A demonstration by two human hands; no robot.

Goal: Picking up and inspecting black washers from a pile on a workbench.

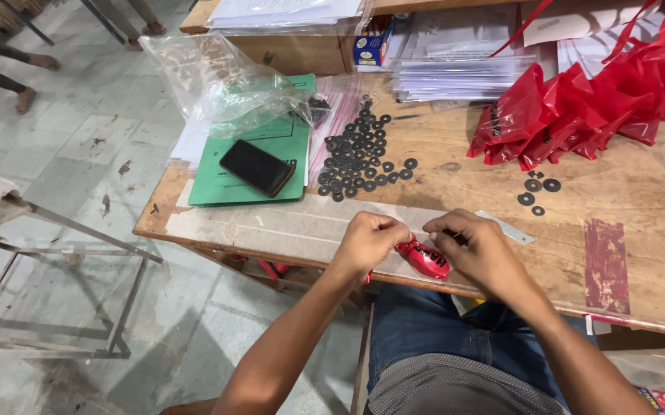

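My left hand [369,240] and my right hand [477,247] meet at the near edge of a wooden table [640,253]. Both pinch a small red plastic pouch [425,258] between them, the left at its left end, the right at its upper right. A thin pale strip [506,228] lies on the table just behind my right hand. A heap of several black rubber washers [363,154] lies further back, and a few loose washers [537,192] sit to the right.
A black phone [256,167] rests on a green folder [234,180] under a clear plastic bag [225,88]. Red plastic bags [594,107] are piled at the back right, beside stacked white paper [455,73]. A metal frame [63,307] stands on the tiled floor at left.
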